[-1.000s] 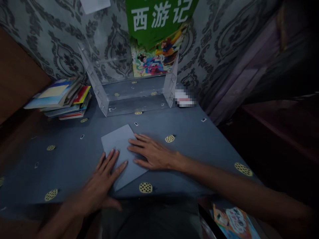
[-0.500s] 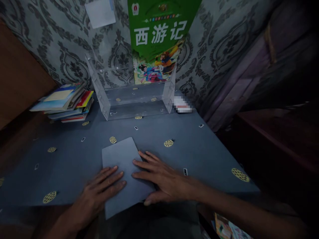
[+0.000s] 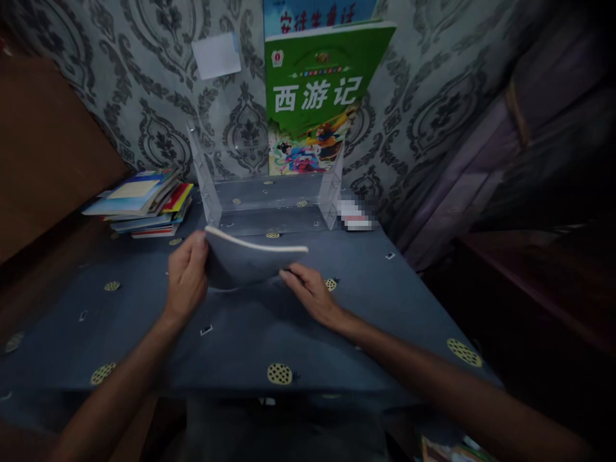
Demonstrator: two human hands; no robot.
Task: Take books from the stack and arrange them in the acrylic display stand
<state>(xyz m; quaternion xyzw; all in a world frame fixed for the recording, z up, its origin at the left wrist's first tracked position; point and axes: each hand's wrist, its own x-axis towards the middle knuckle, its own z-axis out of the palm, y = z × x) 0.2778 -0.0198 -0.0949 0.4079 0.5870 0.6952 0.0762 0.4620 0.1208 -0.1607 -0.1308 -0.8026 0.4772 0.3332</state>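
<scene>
A thin grey-blue book (image 3: 250, 262) is raised above the table, tilted and slightly bowed, its pale page edge turned up. My left hand (image 3: 187, 273) is closed on its left side, thumb near the top corner. On the right side, my right hand (image 3: 312, 292) pinches the lower edge between thumb and fingers. Beyond the book stands a clear acrylic rack (image 3: 208, 183) with stepped tiers. A green picture book (image 3: 315, 96) with large white characters is upright at its back, in front of a blue book (image 3: 317, 16).
A stack of books (image 3: 144, 199) lies at the back left of the table (image 3: 158, 359), which has a pineapple-print cloth. A small pixelated item (image 3: 355, 215) sits right of the rack. A curtain (image 3: 462, 173) hangs at the right; colourful papers (image 3: 447, 449) lie below the table.
The book has been lifted off the table's front edge and moved forward toward the rack. Both hands went from lying flat on it to gripping its sides. The view has tipped upward.
</scene>
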